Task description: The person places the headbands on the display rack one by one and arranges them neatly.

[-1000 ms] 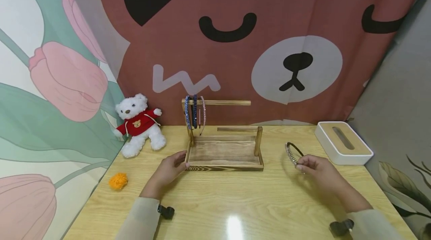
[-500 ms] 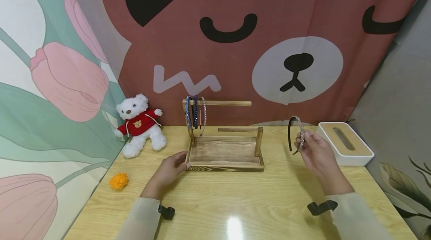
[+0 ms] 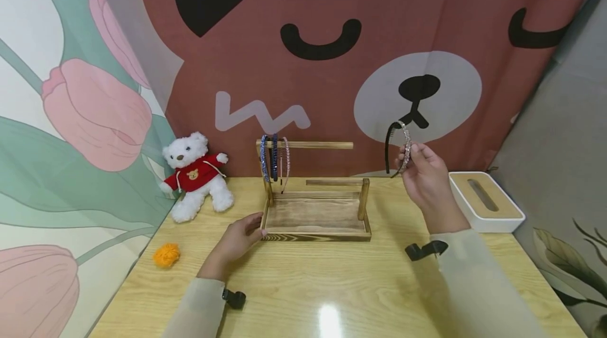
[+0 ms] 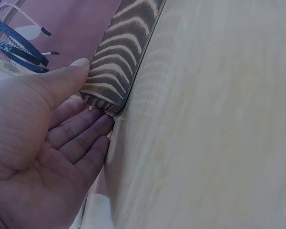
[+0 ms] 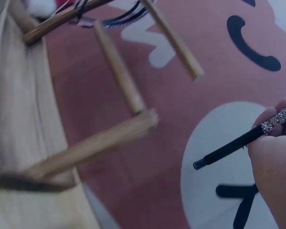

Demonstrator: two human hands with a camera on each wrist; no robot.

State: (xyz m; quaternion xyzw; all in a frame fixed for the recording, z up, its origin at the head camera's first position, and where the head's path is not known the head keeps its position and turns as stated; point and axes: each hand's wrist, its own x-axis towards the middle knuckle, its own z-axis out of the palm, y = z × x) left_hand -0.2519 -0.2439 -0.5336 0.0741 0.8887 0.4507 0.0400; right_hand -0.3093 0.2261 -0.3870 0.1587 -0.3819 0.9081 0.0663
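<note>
Rhinestone headband (image 3: 404, 151) in right hand (image 3: 424, 177), higher now, nearer rack (image 3: 313, 206).

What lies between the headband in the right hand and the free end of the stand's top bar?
Nothing: in the head view, the headband held by the right hand hangs apart from the top bar, with only the curtain behind that gap.

I see the bear (image 3: 196, 177) left of the rack (image 3: 315, 206) (box (image 3: 485, 201) right), pompom (image 3: 166, 255) nearer me.
</note>
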